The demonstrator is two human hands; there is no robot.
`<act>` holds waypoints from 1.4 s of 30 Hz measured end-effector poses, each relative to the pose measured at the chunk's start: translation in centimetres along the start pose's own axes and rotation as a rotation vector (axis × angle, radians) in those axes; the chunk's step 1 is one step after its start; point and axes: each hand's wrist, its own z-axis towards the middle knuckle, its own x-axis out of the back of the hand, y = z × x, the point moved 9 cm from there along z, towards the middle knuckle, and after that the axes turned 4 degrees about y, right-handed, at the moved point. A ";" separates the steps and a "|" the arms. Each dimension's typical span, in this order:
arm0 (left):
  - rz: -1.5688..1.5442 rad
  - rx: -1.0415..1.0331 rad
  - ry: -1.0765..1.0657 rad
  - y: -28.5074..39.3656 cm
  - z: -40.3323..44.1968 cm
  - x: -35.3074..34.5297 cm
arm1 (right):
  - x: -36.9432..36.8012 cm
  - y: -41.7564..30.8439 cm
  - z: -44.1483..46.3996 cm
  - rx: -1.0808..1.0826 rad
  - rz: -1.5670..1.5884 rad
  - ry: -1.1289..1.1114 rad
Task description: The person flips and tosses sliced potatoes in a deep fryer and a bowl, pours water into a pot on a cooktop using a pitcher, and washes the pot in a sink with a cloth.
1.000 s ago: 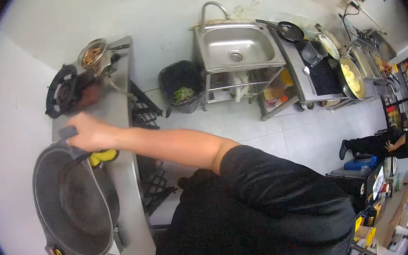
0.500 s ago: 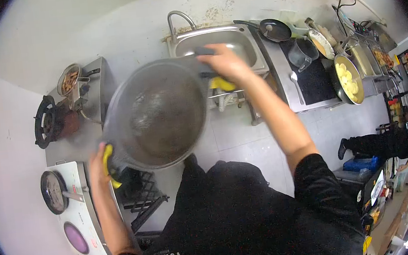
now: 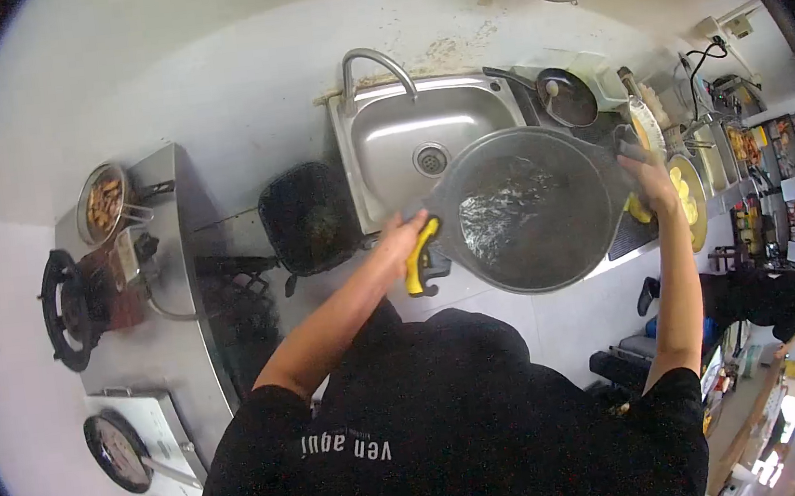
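Change: within the last second the wide, round, dark-grey pot goes from above the grey steel counter on my left to in front of me, now overlapping the front right part of the rectangular stainless-steel sink in view. Height above it: cannot tell. Reading: the pot is in mid-carry, occupying both hands.

Grip: my left hand is closed on the left handle, beside a yellow-and-black piece; my right hand clasps the opposite handle. Pot body lies between them.
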 end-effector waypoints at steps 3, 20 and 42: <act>0.000 0.089 -0.163 0.0 1.6 -3.8 | 1.7 0.5 0.7 -0.057 0.073 0.030; -0.076 0.366 -0.198 -3.2 5.3 -10.6 | 4.1 7.9 9.3 -0.237 0.004 -0.115; -0.106 0.568 -0.309 -6.1 5.8 -11.8 | 3.5 8.5 13.6 -0.109 -0.283 -0.173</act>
